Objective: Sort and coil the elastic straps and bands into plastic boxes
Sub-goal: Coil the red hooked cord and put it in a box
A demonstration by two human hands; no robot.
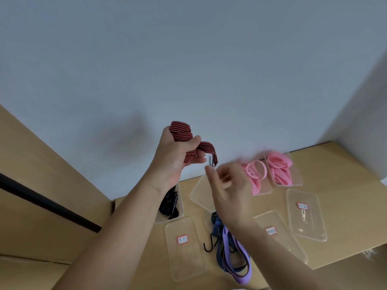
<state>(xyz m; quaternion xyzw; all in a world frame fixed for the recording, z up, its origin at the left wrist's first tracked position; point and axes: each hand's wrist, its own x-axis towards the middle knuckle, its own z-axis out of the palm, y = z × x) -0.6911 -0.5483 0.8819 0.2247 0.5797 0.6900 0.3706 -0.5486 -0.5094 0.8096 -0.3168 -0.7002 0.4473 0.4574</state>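
My left hand (pixel 174 155) is raised above the table, shut on a red-and-black striped elastic strap (pixel 182 133) wound around its fingers. The strap's free end with a dark hook (pixel 212 159) hangs to the right. My right hand (pixel 227 185) is blurred just right of that end, fingers apart, holding nothing. Below it on the table lies a pile of blue and purple striped straps (pixel 230 245) with black hooks. A clear box (pixel 180 204) holds black straps. Two clear boxes (pixel 293 178) at the back hold pink bands (pixel 278 164).
An empty clear box (pixel 201 193) sits under my hands. Labelled clear lids or boxes lie at front left (pixel 184 248), front right (pixel 278 233) and far right (pixel 305 214). A wall rises behind the wooden table (pixel 345 168); a wooden panel with a black bar (pixel 48 204) stands left.
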